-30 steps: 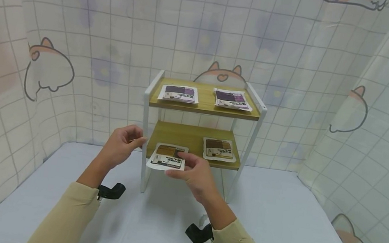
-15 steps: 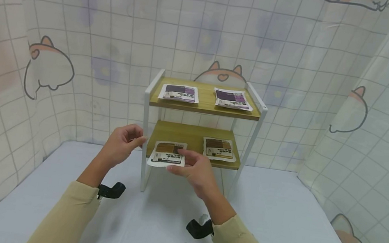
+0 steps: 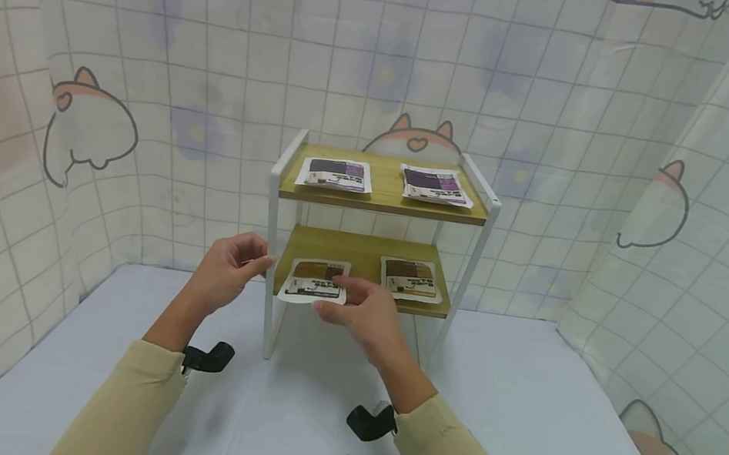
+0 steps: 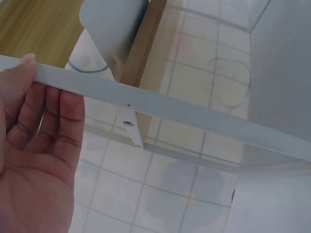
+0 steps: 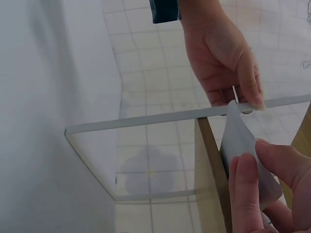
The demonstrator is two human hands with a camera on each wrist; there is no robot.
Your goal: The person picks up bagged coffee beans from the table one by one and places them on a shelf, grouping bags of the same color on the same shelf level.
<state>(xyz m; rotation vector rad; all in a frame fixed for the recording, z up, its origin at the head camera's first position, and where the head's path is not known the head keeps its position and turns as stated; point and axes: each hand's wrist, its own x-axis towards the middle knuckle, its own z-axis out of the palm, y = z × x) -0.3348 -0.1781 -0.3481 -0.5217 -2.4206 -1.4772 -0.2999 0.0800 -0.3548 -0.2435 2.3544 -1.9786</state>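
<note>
My right hand (image 3: 370, 323) pinches a flat white-edged packet (image 3: 313, 282) with a brown and white printed label, thumb on one face and fingers on the other. The packet tilts over the front left of the lower wooden shelf (image 3: 369, 247), its near edge jutting past the shelf front. In the right wrist view the packet's pale back (image 5: 243, 148) shows between thumb and fingers. My left hand (image 3: 227, 270) grips the rack's white front left post (image 4: 165, 104), thumb on one side and curled fingers on the other.
A similar brown-labelled packet (image 3: 411, 280) lies on the lower shelf's right side. Purple-labelled packets lie on the upper shelf, one group at left (image 3: 335, 174) and a stack at right (image 3: 436, 186). The rack stands on a white-covered table (image 3: 504, 426) before a gridded curtain (image 3: 222, 44).
My right hand has moved slightly up and forward, bringing the packet farther in over the lower shelf. My left hand has stayed on the post.
</note>
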